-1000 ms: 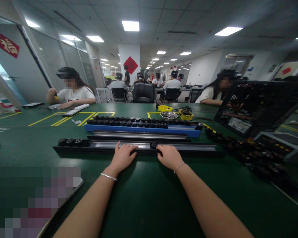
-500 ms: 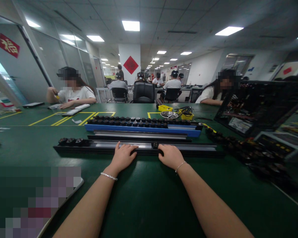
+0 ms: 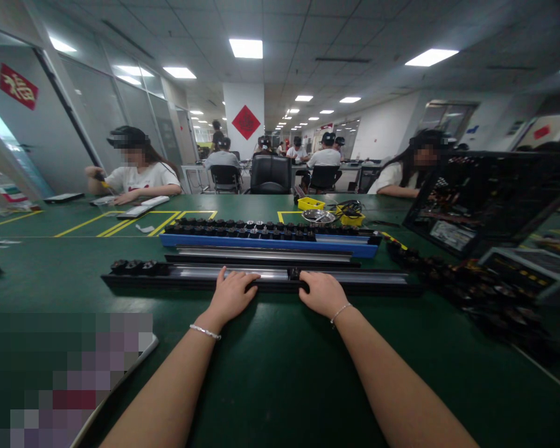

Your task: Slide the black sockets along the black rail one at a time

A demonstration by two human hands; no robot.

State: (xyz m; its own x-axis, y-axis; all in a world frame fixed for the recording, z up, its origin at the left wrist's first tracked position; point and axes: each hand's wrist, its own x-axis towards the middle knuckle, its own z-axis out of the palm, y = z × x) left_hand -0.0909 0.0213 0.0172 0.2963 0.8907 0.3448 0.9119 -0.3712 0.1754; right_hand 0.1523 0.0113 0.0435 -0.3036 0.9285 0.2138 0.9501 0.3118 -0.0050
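A long black rail (image 3: 378, 277) with a shiny strip along its top lies crosswise in front of me. My left hand (image 3: 232, 295) rests on its near edge, fingers spread over the strip. At the rail's middle, my right hand (image 3: 324, 295) has its fingers curled around a small black block (image 3: 295, 274) sitting in the channel; the hand partly hides it. Several black parts with metallic tops (image 3: 134, 267) sit in the rail's left end. Just behind lies a shorter rail (image 3: 261, 254), then a blue rail (image 3: 270, 244) carrying rows of similar black parts.
To the right are a heap of black parts (image 3: 480, 289), an open computer case (image 3: 476, 199) and a grey boxy unit (image 3: 522, 270). A metal dish (image 3: 318, 216) and yellow trays (image 3: 310, 204) stand farther back. Co-workers sit across the green table (image 3: 270, 373).
The small black block at my right fingers has shifted very slightly right. My left hand stays in place on the rail.
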